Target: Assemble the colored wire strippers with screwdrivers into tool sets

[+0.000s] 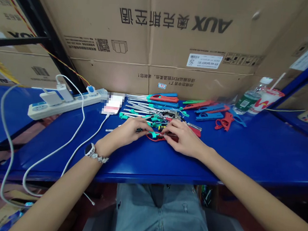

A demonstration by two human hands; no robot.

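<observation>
My left hand is closed, thumb and fingers pinching the tube side of a long-stem lighter's inner assembly; its green trigger shows between my hands. The fingers of my right hand pinch the other end, by some thin wires. Beneath lies a red lighter casing half, mostly covered by my fingers. Just behind my hands is a pile of metal lighter tubes with green triggers. A yellow-and-black handle shows partly between my hands. Whole red and blue lighters lie at the back.
Blue casing halves and red casing halves lie right of the pile. A bottle and a paper cup stand at the back right. To the left are a phone, a power strip and loose white cables. Cardboard walls the back.
</observation>
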